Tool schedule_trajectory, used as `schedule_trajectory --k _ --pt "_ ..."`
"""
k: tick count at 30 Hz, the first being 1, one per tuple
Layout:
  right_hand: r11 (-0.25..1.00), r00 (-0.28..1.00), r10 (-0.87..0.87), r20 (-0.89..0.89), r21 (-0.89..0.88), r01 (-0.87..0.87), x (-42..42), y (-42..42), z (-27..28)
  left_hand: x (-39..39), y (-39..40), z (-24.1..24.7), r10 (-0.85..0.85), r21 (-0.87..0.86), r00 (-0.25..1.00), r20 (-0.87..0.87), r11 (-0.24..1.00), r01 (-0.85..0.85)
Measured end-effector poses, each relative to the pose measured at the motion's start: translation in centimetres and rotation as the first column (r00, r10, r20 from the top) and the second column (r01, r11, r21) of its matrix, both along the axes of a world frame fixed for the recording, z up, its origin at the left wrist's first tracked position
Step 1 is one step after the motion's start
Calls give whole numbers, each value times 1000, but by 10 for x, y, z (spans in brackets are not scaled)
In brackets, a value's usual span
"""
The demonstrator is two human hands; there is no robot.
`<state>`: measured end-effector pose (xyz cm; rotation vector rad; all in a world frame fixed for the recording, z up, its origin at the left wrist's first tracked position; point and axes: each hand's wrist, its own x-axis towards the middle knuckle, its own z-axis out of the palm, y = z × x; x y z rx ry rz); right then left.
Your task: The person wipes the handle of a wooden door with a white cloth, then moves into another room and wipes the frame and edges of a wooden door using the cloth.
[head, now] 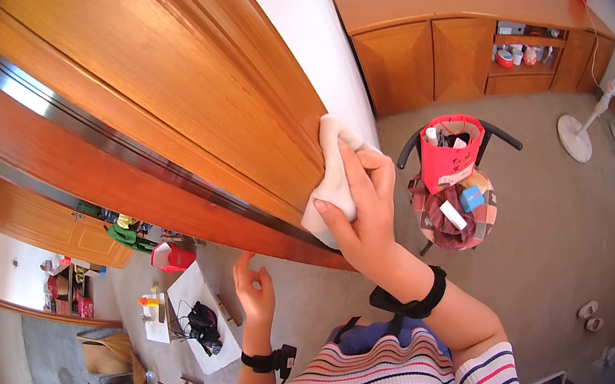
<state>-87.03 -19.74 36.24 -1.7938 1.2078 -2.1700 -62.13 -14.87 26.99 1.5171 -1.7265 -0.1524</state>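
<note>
My right hand (367, 213) grips a folded white cloth (336, 178) and presses it against the edge of a varnished wooden door frame (180, 83). Grooves run along the wood, and a dark glossy strip (167, 171) lies between it and a reddish wooden edge (108, 168). My left hand (254, 294) is lower down, fingers loosely curled and apart, with nothing in it. Its raised fingertip appears at the underside of the reddish edge; whether it touches cannot be told. Each wrist wears a black strap (429, 296).
A chair (486, 215) bears a red paper bag (449, 159), a blue box (471, 198) and a white box (453, 215). Behind are a wooden cabinet (398, 62) and a standing fan (592, 121). At lower left, a white table (224, 352) holds black cables (204, 325).
</note>
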Motion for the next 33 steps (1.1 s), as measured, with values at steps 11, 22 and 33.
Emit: schedule_trajectory --k 11,22,33 --pt "952 985 -172 -11 254 169 19 19 -135 41 -28 -10 -239 17 961 -142 970 244" --pt "811 913 -402 -70 436 391 45 44 -155 134 -37 -37 -475 281 874 96 856 434" --pt "846 859 -469 -206 173 504 97 38 -124 473 72 -316 -501 961 837 220 261 -97"
